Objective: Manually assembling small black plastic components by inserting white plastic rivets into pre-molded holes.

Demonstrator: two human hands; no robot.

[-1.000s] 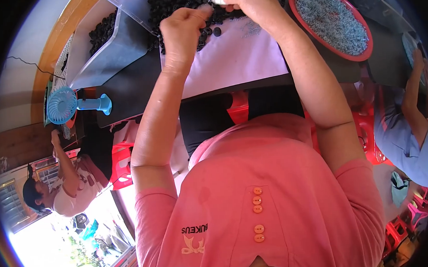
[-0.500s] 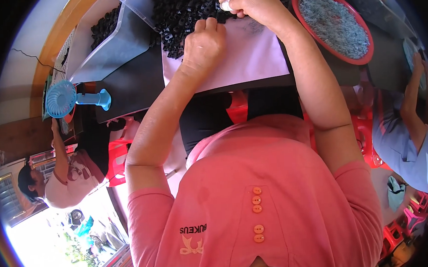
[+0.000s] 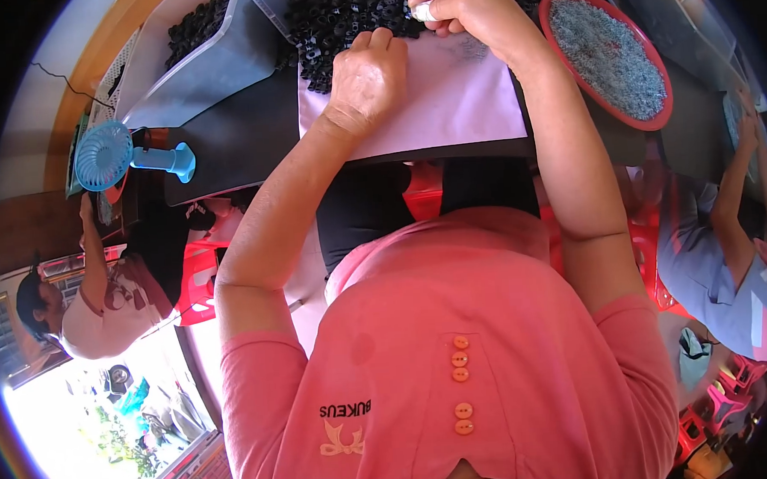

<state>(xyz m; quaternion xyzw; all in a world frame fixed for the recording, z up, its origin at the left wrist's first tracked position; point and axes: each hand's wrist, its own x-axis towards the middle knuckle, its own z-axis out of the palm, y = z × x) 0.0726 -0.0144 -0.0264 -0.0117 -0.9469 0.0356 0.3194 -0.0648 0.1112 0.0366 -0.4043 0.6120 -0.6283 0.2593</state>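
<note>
My left hand [image 3: 368,79] is closed, its fingers curled against the near edge of a pile of small black plastic parts [image 3: 348,23]. Whatever lies under its fingertips is hidden. My right hand [image 3: 468,13] is farther right, over the same pile, with thumb and fingers pinched together. A white wrap [image 3: 426,12] shows at those fingertips; any small piece between them is too small to make out. Under both hands a pale pink cloth [image 3: 455,108] covers part of the dark table, and the black parts lie on its far side.
A red basin [image 3: 657,123] of small clear pieces [image 3: 602,59] stands to the right. On the left are a translucent bin [image 3: 214,76] holding more black parts and a blue fan [image 3: 106,156] lying on its side. Other people sit at left [image 3: 117,307] and right [image 3: 714,268].
The whole view has shifted slightly, with the table things a little differently placed in it. Both hands keep nearly the same closed poses over the black parts.
</note>
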